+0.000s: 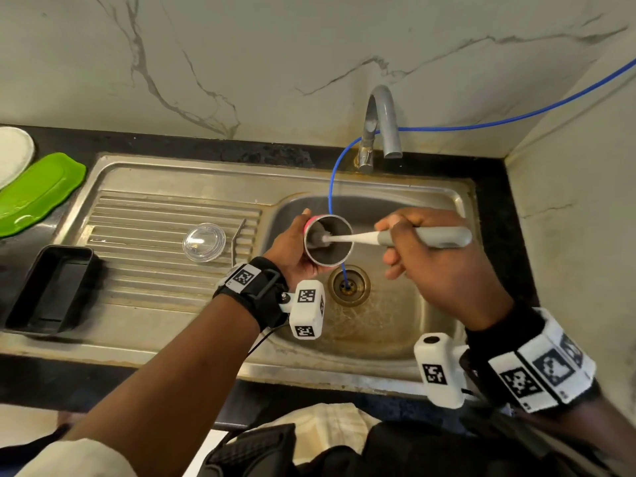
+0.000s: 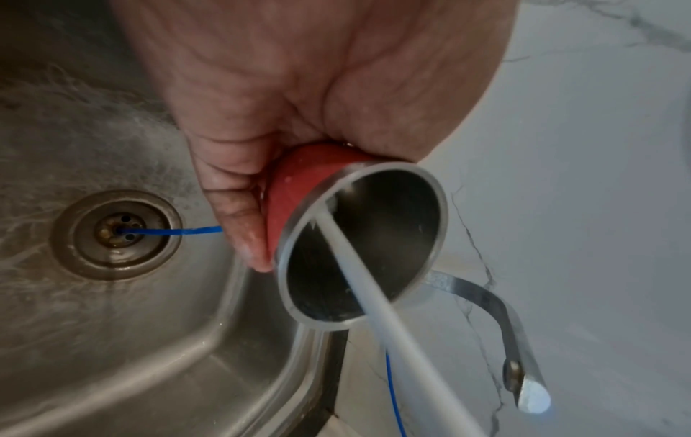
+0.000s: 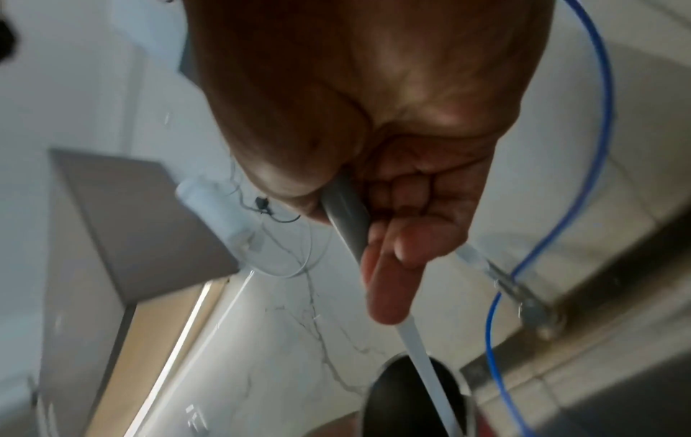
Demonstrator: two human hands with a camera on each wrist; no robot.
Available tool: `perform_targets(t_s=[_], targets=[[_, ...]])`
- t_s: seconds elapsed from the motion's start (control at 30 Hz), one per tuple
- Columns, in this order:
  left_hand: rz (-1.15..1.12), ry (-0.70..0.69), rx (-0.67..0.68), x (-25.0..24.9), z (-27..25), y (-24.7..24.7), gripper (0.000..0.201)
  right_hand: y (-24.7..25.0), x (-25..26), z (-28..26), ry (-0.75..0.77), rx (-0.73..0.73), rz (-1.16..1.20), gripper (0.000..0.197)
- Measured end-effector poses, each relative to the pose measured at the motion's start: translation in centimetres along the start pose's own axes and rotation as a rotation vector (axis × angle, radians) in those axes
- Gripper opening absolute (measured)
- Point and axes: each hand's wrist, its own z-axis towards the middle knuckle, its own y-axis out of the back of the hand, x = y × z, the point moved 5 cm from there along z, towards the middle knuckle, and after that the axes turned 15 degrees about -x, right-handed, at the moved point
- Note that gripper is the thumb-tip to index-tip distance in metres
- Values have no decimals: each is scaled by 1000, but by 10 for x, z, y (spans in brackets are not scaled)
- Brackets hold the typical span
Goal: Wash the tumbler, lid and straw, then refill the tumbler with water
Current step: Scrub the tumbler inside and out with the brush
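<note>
I have the tumbler [image 1: 328,239] in my left hand [image 1: 292,251], held over the sink [image 1: 395,325] bowl, just above and left of the drain [image 1: 349,285], tipped so its open mouth faces up and to the right. It is a metal cup with a red outer wall, so I judge it stiff, fairly light while empty, and slippery now that it looks wet. The safest hold is round the red body below the rim, which is where my fingers [image 2: 239,218] and thumb are curled.

My right hand [image 1: 444,266] comes in from the right, its fingers [image 3: 389,278] closed round the grey handle of the brush [image 1: 406,237]. The white shaft crosses the rim and the dark bristle head sits inside against the far-left wall. The wrist is level, forearm reaching from the near right.

The clear lid [image 1: 204,242] lies flat on the ribbed draining board to the left, with the metal straw [image 1: 237,241] just beside it on its right, neither touched. A blue tube [image 1: 332,187] runs from the tap [image 1: 377,127] behind the tumbler into the drain. I see no water running.
</note>
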Motion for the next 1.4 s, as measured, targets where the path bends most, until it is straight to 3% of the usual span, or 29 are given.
perform_targets(t_s=[0.07, 0.17, 0.3, 0.43, 0.63, 0.77, 0.87, 1.03, 1.17, 1.4], targets=[[-27, 18, 8, -1, -4, -2, 73, 2, 5, -3, 160, -34, -36, 24], [-27, 27, 3, 1, -7, -8, 74, -10, 15, -20, 306, 77, -85, 21], [-15, 49, -12, 3, -12, -10, 69, -14, 9, -22, 204, 141, -35, 23], [-39, 43, -11, 5, -15, -11, 73, -6, 9, -19, 301, 77, -120, 24], [-18, 44, -10, 6, -19, -11, 72, -8, 5, -18, 214, 135, -66, 25], [-76, 31, -12, 4, -20, -11, 74, -6, 9, -22, 304, 122, -97, 20], [-47, 35, -1, 5, -23, -13, 68, -9, 10, -26, 271, 193, -71, 19], [-39, 37, 29, 10, -21, -14, 67, -3, 7, -21, 313, 131, -123, 17], [-47, 33, 23, 11, -18, -14, 68, -4, 7, -23, 284, 204, -78, 20], [-112, 36, 48, 11, -19, -20, 65, 1, 3, -22, 395, 122, -201, 19]])
